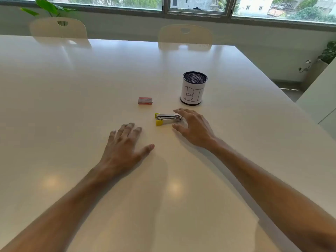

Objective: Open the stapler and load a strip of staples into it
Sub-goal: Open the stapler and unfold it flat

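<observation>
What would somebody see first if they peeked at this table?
Probably the two bare arms reaching across the white table. The right hand spreads its fingers around one end of a small silver and yellow stapler, while the left hand lies flat nearby. Behind them stand a mesh cup with letters on its paper wrap and a little red staple box.
</observation>
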`<state>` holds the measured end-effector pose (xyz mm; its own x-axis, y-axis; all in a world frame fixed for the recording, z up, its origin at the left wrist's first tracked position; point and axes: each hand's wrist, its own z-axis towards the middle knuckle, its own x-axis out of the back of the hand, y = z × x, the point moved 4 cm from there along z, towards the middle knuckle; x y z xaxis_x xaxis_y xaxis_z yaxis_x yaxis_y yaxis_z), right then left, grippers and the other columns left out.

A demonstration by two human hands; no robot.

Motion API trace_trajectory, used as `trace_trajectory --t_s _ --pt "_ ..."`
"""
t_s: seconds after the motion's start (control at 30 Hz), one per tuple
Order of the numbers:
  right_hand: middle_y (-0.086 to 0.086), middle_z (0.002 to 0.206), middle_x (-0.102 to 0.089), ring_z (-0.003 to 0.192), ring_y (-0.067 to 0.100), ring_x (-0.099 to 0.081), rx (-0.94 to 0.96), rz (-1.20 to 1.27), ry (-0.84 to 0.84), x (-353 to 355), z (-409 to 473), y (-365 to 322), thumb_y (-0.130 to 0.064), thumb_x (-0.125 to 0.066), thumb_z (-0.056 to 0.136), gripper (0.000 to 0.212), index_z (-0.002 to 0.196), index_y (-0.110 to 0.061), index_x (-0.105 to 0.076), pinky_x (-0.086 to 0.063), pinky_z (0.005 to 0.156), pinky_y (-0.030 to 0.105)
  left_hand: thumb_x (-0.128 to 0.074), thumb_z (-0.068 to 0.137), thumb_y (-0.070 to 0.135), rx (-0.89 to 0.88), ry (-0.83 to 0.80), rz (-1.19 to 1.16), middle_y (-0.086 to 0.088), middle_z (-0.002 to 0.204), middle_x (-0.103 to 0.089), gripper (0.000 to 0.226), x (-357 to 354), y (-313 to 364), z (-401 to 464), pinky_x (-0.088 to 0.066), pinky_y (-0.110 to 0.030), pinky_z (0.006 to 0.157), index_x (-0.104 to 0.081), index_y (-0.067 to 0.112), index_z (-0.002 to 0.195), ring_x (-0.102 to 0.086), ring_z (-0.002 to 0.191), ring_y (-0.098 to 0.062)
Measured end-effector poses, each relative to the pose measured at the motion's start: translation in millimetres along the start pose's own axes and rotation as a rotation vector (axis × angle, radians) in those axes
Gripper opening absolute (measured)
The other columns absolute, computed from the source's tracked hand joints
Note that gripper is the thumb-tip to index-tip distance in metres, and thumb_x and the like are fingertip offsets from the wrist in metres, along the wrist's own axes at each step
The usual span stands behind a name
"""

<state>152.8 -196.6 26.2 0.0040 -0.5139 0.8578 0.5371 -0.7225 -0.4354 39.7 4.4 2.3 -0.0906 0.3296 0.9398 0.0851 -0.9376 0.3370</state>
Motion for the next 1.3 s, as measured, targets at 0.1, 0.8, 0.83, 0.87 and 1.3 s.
trace_trajectory --t_s 0.1,0.8,0.83,0.87,1.3 --pt "0.002 0.143 -0.056 0.131 0.024 -0.051 0.036 -0.025 -0.038 -6 8 -4 -0.033 -0.063 0.093 0.05 0.14 -0.019 -0.054 -0.038 0.107 0.039 -0.034 0.08 0.072 -0.037 0.056 0.021 -0.005 0.159 -0.034 0.082 4 0 1 -0.016 -0.048 0.121 -0.044 0.022 0.144 -0.022 0.151 -0.02" --pt "-0.014 0.096 -0.074 0.086 0.0 -0.068 0.0 0.599 0.225 -1 -19 -14 -0.021 -0.074 0.088 0.021 0.108 -0.017 -0.077 -0.052 0.078 0.018 -0.062 0.088 0.049 -0.122 0.223 -0.226 -0.009 0.133 -0.064 0.057 17 14 -4 -0.042 -0.047 0.108 -0.061 0.01 0.129 -0.059 0.122 -0.028" --pt "-0.015 0.095 -0.075 0.084 -0.003 -0.068 -0.032 0.69 0.214 1 -24 -17 -0.022 -0.074 0.088 0.02 0.107 -0.017 -0.077 -0.052 0.076 0.016 -0.063 0.091 0.046 -0.129 0.219 -0.268 -0.008 0.133 -0.064 0.052 16 18 -5 -0.044 -0.044 0.106 -0.061 0.011 0.129 -0.06 0.121 -0.026" --pt "-0.016 0.093 -0.076 0.082 -0.005 -0.068 -0.049 0.767 0.2 3 -28 -20 -0.022 -0.073 0.089 0.019 0.106 -0.018 -0.078 -0.051 0.073 0.015 -0.063 0.092 0.045 -0.129 0.209 -0.32 -0.006 0.133 -0.065 0.05 16 20 -6 -0.045 -0.041 0.105 -0.062 0.011 0.129 -0.06 0.121 -0.023" --pt "-0.002 0.098 -0.078 0.085 0.01 -0.072 -0.204 1.155 0.055 15 -75 -44 -0.037 -0.065 0.084 0.03 0.111 -0.025 -0.073 -0.055 0.069 0.02 -0.061 0.093 0.036 -0.17 0.192 -1.13 0.016 0.098 -0.078 0.015 27 66 -13 -0.056 -0.023 0.078 -0.075 0.04 0.099 -0.071 0.093 -0.005"
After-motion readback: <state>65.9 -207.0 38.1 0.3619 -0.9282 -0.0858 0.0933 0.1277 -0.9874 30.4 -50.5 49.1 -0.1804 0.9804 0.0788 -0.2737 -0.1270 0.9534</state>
